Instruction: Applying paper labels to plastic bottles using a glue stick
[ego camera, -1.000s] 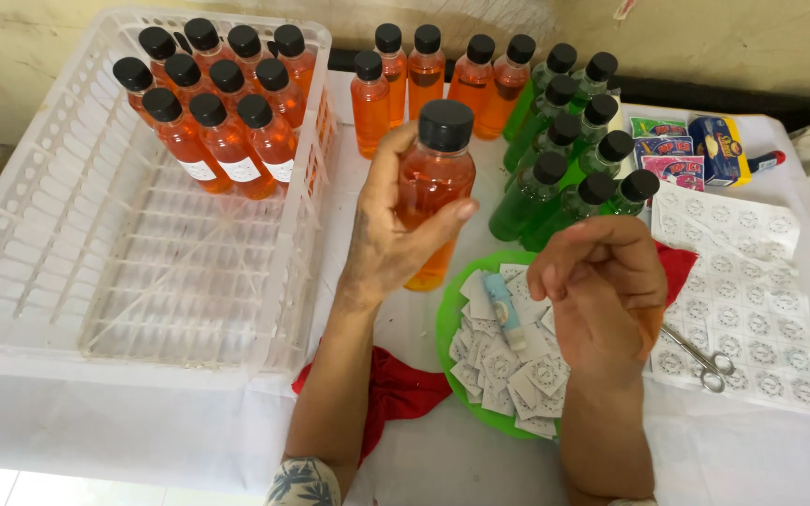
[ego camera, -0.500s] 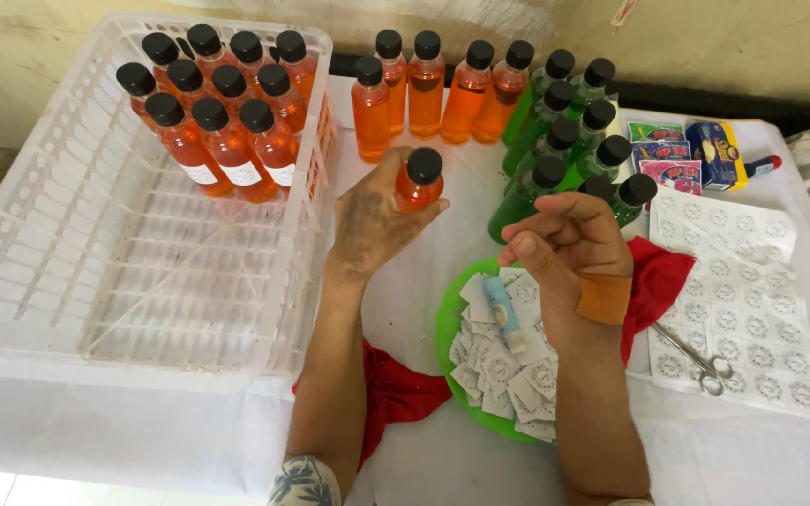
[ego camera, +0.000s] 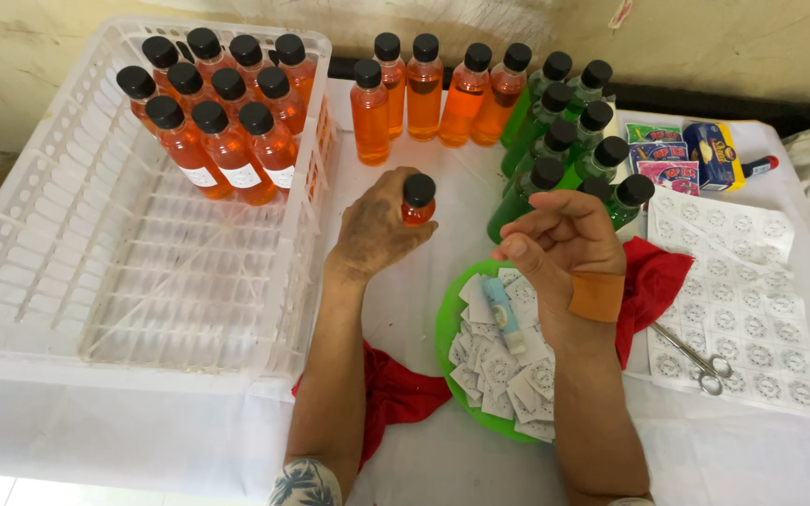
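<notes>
I see the desk (ego camera: 405, 309), white-covered, running out of view at the bottom and left, with a wall along its far edge. The big white crate (ego camera: 133, 272) fills its left half; the crate's near part is open room, its far corner packed with orange bottles (ego camera: 227, 141). Between crate wall and green plate (ego camera: 452, 347) lies a bare strip of cloth, where my left forearm lies. A row of orange bottles (ego camera: 424, 94) and a cluster of green bottles (ego camera: 564, 141) close off the far side. A sheet of round stickers (ego camera: 742, 319) with scissors (ego camera: 696, 361) covers the right. A red cloth (ego camera: 396, 394) sits under the plate.

My left hand (ego camera: 377, 234), palm down, has its grip wrapped round the orange bottle (ego camera: 416, 201), tilted toward me, only cap and shoulder showing. My right hand (ego camera: 564, 248) hovers above the plate, wrist bent, fingers curled inward; what the grip pinches I cannot tell.
</notes>
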